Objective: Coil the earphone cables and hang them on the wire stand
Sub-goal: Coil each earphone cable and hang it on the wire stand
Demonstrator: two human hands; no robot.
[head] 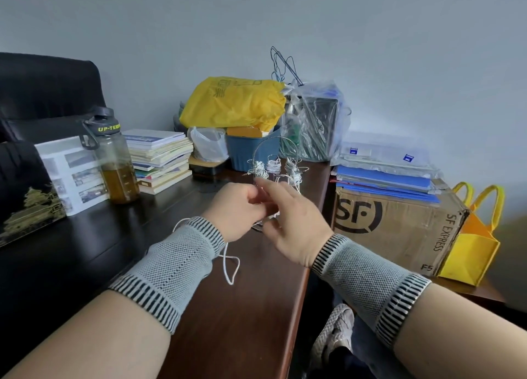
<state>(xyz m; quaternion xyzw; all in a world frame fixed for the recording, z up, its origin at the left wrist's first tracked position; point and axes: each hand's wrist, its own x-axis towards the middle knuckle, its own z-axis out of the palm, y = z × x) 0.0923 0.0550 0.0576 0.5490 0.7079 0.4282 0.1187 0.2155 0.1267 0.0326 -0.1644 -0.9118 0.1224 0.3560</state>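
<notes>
A dark wooden desk stands against a pale grey wall. On it, a thin wire stand with an arched handle carries three coiled white earphone cables side by side. Just before it, the left hand has its fingers curled round a loose white earphone cable whose slack loops down onto the desk. The right hand has its fingers extended, forefinger reaching towards the stand; whether it pinches the cable I cannot tell. A brown cardboard box sits right.
</notes>
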